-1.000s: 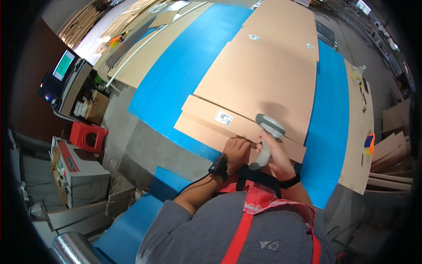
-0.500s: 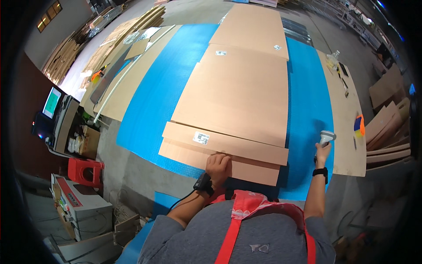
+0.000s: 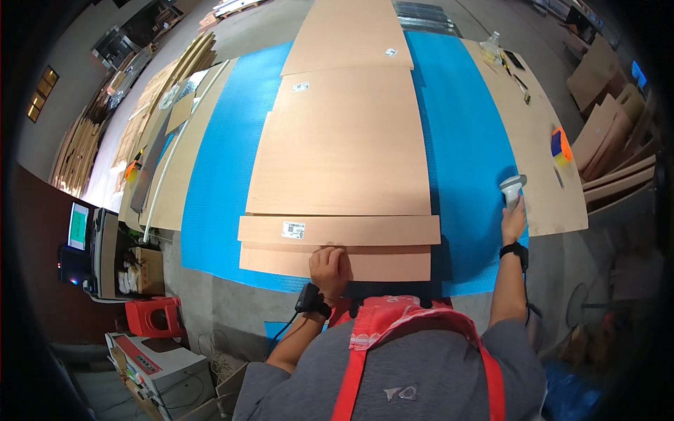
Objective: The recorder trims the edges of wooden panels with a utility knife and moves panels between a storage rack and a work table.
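Note:
My right hand (image 3: pixel 513 223) is wrapped round a grey-and-white handheld barcode scanner (image 3: pixel 513 184), held over the right side of the blue bubble-textured mat (image 3: pixel 463 140). Near the front of the table, my left hand (image 3: pixel 328 272) is curled, with its fingertips at the lower edge of a narrow wood-coloured strip (image 3: pixel 379 230). Those fingertips are hidden, so what they grip cannot be made out. On the strip is a white code label (image 3: pixel 293 230). Beneath it shows a pale panel (image 3: pixel 393 264). Larger panels (image 3: pixel 344 147) lie behind, overlapping toward the far end.
An orange-and-blue tape dispenser (image 3: pixel 560 146) and black-and-yellow tools (image 3: pixel 516 77) lie on the right table board. A long white rod (image 3: pixel 175 154) lies on the left. Beyond the left side stand a lit monitor (image 3: pixel 78 226) and a red stool (image 3: pixel 156 317). Boards lean (image 3: pixel 611 133) at right.
The whole view has turned, so the panels now run straighter away from me. My right hand with the scanner has shifted slightly away from the strip. My left hand stays at the strip's edge.

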A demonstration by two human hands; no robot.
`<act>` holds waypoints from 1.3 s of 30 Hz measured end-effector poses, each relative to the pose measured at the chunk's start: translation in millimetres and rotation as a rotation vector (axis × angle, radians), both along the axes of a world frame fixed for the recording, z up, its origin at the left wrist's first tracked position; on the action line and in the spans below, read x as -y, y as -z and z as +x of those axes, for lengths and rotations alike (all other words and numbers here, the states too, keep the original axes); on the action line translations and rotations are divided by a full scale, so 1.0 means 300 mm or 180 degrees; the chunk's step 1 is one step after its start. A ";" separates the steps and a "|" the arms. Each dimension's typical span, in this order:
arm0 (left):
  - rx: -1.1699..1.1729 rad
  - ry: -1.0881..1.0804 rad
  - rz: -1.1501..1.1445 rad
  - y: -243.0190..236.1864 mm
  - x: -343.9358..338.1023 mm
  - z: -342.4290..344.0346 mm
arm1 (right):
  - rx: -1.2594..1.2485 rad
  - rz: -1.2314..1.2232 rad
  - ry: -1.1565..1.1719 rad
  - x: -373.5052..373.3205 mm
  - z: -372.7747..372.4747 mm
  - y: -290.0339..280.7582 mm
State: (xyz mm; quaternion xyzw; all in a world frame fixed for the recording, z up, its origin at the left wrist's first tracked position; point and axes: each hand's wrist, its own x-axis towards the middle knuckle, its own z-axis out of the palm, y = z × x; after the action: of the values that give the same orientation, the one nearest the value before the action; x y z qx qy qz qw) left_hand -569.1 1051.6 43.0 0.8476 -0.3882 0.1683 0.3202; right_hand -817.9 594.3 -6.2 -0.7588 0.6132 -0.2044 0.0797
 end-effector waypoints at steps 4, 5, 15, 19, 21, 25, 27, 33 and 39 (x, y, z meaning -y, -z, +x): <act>-0.0016 0.0052 0.0039 0.001 0.027 0.007 | 0.0123 -0.0112 0.0548 0.159 -0.117 0.028; -0.0033 0.0007 0.0085 -0.004 0.017 0.004 | -0.0024 0.0006 0.0680 0.179 -0.102 0.007; -0.0054 -0.0061 0.0253 0.002 0.015 0.015 | -0.0205 -0.0872 0.0180 0.349 -0.188 0.101; -0.0125 -0.0006 0.0191 -0.003 0.014 0.015 | 0.0447 -0.1160 -0.0849 0.018 0.008 -0.018; -0.0319 0.0144 0.0124 -0.002 0.024 0.024 | 0.2625 0.1733 -0.1253 -0.087 0.043 -0.002; -0.0508 0.0241 -0.0056 -0.018 -0.017 0.060 | 0.2821 0.3240 -0.1550 -0.444 0.224 -0.122; -0.0496 -0.0046 -0.0163 -0.016 -0.050 0.095 | 0.2504 0.2819 -0.1736 -0.512 0.251 -0.056; 0.0069 -0.2099 0.0201 0.084 -0.260 0.344 | 0.2131 0.2200 -0.1824 -0.602 0.282 -0.103; -0.0854 -0.2414 0.0864 0.106 -0.325 0.475 | 0.1741 0.2018 -0.2014 -0.617 0.274 -0.147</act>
State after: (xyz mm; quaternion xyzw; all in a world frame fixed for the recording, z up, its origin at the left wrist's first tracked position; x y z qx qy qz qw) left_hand -426.7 1149.2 11.1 0.9793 -0.0224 0.1098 0.1688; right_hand -735.8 779.3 37.9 -0.7644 0.3426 -0.1654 0.5204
